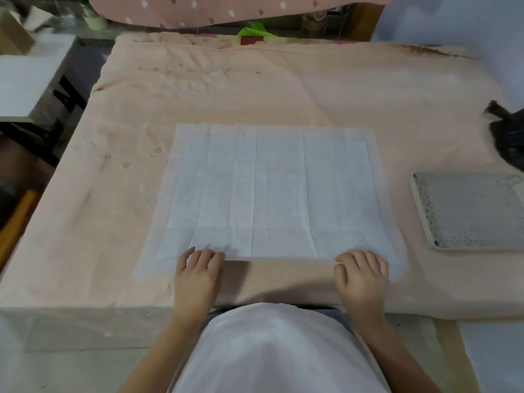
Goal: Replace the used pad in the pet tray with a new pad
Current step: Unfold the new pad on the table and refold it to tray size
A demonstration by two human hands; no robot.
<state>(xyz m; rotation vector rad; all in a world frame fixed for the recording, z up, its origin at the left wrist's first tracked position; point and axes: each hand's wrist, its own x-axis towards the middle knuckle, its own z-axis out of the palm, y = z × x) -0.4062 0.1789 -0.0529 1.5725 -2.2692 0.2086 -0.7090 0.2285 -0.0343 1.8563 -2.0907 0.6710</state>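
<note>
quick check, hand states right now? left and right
Left hand: fingers curled on the near edge of the flat white creased paper pad.
Right hand: pinching the same near edge.

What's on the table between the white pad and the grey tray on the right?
Nothing: in the head view, only a bare strip of the pink table cover separates the pad from the perforated grey tray. The black bag lies farther back.

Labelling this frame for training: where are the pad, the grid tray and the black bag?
pad [272, 191], head view, its quilted middle.
grid tray [470, 211], head view, its perforated top.
black bag [510, 137], head view, its crumpled body.
</note>
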